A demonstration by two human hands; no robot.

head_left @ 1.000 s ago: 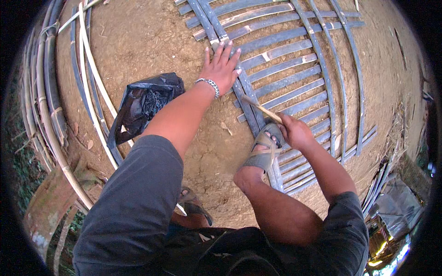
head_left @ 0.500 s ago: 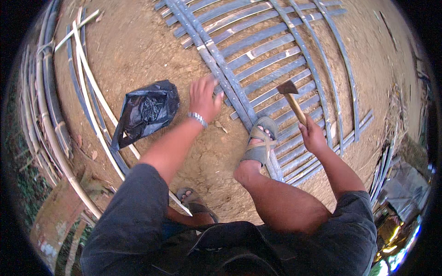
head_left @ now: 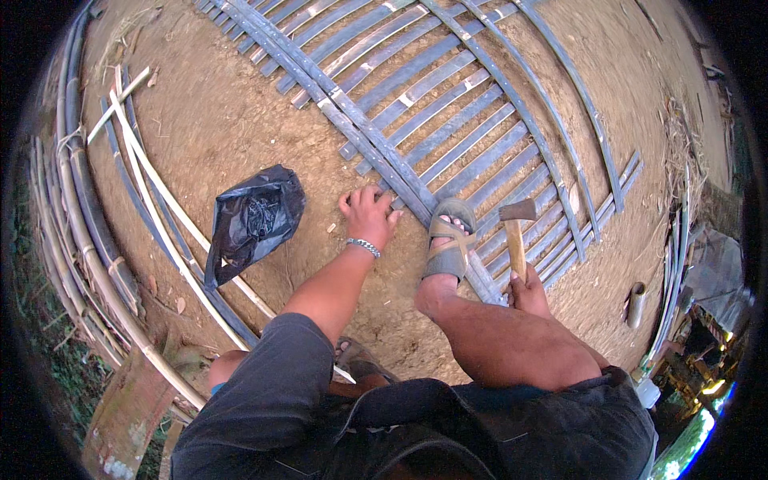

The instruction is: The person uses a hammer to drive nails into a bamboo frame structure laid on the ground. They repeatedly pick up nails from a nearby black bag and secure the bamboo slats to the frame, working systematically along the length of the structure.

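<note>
While right grip (head_left: 528,294) is clasping hatchet (head_left: 517,242) at 3 o'clock, left grip (head_left: 372,220), spread, is leaving rail (head_left: 384,148), likely pausing work.

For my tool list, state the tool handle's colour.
The handle is light tan, seen best in the head view.

From 11 to 1 o'clock the picture's edge cuts off the frame (head_left: 456,124); toward 3 o'clock a sandal (head_left: 450,260) covers part of its rail. The right hand (head_left: 528,294) hides the hatchet (head_left: 516,240)'s butt, the leg (head_left: 512,344) most of that forearm. What the left hand (head_left: 370,220)'s fingertips touch, and the bits inside the 9 o'clock bag (head_left: 280,182), cannot be made out.
</note>
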